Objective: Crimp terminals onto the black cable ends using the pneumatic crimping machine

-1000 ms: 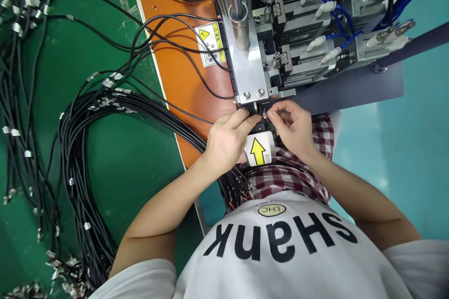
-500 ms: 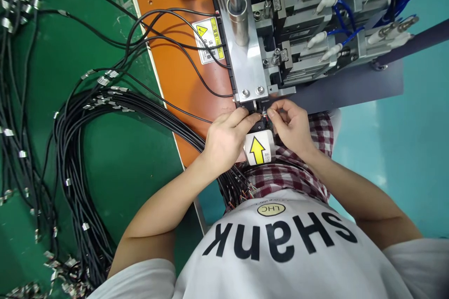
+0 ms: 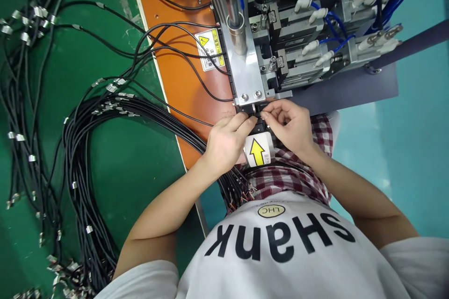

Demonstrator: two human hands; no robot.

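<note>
My left hand lies over a small black fixture block at the near end of the machine. Its index and middle fingers press together there, and a single black cable runs in beneath it; the thumb is hidden. Just to the right, my right hand pinches thumb against index finger at the same block, its fingertips nearly meeting the left ones. What sits in that pinch is too small to make out. Below the block, a white label with a yellow arrow faces up.
A thick bundle of black cables with silvery tags curves over the green mat, its stripped ends near my lap. More cables lie farther left. Metal cylinders with blue air hoses fill the machine, beside an orange plate.
The view has shifted slightly. Both hands stay at the block; my right fingertips have moved a little left, closer to my left fingers, and the coloured wire ends between them are now mostly hidden.
</note>
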